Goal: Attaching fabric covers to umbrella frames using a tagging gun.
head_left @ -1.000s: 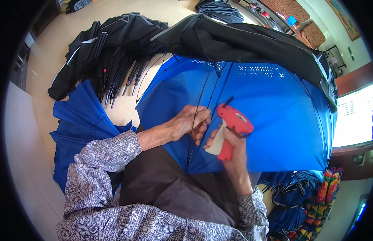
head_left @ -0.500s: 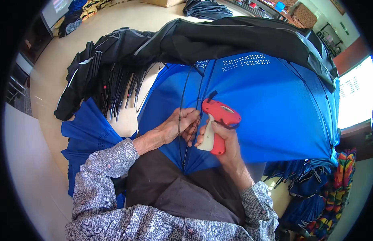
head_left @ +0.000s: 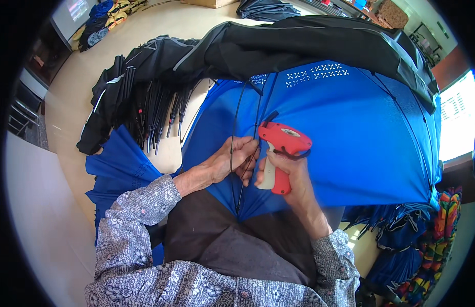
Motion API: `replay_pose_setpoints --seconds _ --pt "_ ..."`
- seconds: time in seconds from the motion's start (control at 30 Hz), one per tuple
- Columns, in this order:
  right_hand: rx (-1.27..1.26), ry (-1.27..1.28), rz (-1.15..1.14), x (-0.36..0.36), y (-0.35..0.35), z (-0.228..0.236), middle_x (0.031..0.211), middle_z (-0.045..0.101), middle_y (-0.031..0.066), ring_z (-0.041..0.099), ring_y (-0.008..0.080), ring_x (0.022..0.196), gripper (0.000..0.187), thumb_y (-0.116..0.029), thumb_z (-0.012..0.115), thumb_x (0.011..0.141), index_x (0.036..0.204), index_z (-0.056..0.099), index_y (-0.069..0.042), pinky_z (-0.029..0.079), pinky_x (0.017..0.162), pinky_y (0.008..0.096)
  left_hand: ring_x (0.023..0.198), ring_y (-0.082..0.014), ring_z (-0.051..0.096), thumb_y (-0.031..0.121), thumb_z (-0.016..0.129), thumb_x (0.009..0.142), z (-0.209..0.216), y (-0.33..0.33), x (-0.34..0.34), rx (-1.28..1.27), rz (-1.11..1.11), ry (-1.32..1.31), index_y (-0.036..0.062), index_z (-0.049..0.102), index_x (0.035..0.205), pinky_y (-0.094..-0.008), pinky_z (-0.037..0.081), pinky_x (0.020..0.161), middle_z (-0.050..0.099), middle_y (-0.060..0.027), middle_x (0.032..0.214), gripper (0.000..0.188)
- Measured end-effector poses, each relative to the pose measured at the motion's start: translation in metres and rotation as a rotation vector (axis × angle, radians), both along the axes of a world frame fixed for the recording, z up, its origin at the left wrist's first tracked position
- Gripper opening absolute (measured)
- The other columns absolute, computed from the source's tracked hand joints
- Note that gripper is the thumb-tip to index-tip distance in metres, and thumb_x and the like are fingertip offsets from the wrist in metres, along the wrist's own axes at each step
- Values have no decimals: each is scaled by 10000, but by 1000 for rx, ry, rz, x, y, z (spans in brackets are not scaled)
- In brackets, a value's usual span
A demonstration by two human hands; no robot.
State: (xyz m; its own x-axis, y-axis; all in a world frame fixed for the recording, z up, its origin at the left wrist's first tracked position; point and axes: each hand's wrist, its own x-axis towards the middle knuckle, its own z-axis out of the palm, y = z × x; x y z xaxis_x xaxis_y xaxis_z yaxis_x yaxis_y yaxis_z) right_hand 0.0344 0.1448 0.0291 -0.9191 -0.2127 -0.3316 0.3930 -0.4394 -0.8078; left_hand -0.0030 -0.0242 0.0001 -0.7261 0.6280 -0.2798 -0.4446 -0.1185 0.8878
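Note:
An umbrella canopy [head_left: 345, 148] of blue cloth, with a black outer layer [head_left: 288, 48] along its far side, lies spread across my lap, its inside facing me. My left hand [head_left: 230, 161] pinches a thin black umbrella rib [head_left: 257, 115] near the middle, the fingertips closed round it. In my right hand [head_left: 291, 171] is a red and white tagging gun [head_left: 283, 137], its grip wrapped by my fingers. The gun's front end points away toward the rib, just right of my left fingertips. Whether its tip touches the cloth I cannot tell.
Folded black umbrellas with bare ribs [head_left: 155, 115] hang together at the left, above a blue folded umbrella [head_left: 122, 161]. Bundled blue umbrellas [head_left: 401, 250] and rainbow-coloured ones [head_left: 439, 240] lie at the lower right. More black folded umbrellas [head_left: 265, 10] rest on the floor beyond.
Hands, gun and canopy sit slightly further right in the picture, along with the whole scene. My left hand keeps its pinch on the rib, and my right hand still grips the gun.

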Motion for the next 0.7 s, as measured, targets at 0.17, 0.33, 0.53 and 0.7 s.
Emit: replay_pose_setpoints --seconds 0.17,0.33,0.53,0.7 --pt "73 89 13 -4 5 -3 672 572 92 571 175 497 187 -108 592 838 966 509 0 482 451 303 519 -148 566 348 347 996 1 6 -5 -36 8 31 39 480 855 -257 490 462 529 -59 663 364" --pt "175 124 -15 -3 2 -3 644 567 80 562 162 479 202 -83 616 809 967 516 -5 467 430 293 508 -138 543 350 345 996 7 12 -1 -53 36 31 38 491 863 -258 496 467 497 -46 622 369" --pt "205 157 -97 20 -1 30 694 600 93 603 170 567 223 -67 635 799 983 531 3 496 501 291 450 -102 472 362 421 970 28 -3 -6 22 77 33 50 509 869 -232 441 416 454 -12 569 339" --pt "172 529 63 48 3 45 755 625 90 616 168 684 240 -96 646 815 1003 547 15 508 610 288 447 -48 357 331 498 939 81 -13 -44 75 188 81 67 502 882 -224 374 402 356 59 580 270"
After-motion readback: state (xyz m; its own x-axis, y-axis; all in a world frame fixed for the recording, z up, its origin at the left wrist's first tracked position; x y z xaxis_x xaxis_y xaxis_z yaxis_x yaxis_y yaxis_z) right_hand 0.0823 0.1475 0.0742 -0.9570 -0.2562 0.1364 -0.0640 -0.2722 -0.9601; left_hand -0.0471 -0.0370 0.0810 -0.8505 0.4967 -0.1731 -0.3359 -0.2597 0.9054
